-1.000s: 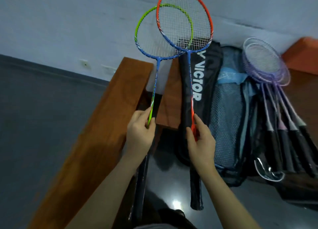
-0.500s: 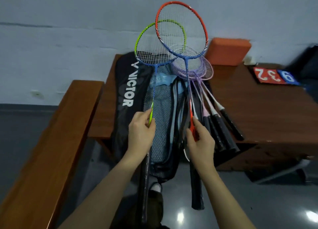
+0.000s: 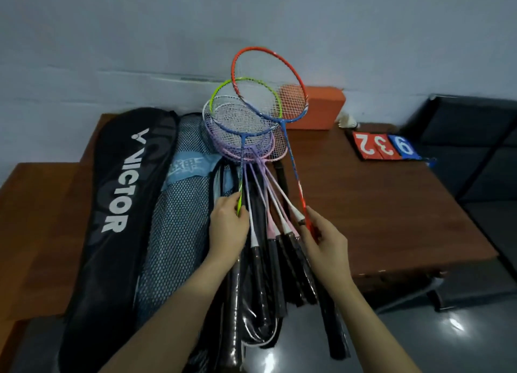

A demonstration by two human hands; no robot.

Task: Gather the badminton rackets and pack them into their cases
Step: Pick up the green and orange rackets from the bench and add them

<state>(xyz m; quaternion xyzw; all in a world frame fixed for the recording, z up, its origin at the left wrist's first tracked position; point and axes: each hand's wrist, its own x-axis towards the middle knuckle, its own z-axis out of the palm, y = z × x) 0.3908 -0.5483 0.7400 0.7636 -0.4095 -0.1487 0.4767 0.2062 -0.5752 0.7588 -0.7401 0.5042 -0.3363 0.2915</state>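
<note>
Two bare forearms, no sleeves visible

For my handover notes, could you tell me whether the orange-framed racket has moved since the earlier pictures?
Yes: the orange-framed racket has swung right, from over the black Victor case to before the orange block.

The black racket case [image 3: 117, 204] carried the brand "VICTOR" in large white capitals along its length, with a white logo mark above the V. Just right of that case, a light blue label [image 3: 193, 168] on the mesh case bore white characters, too blurred to read. Far right of the case, a flip scoreboard [image 3: 386, 147] lay upside down: two red cards and one blue card, digits uncertain.
</note>
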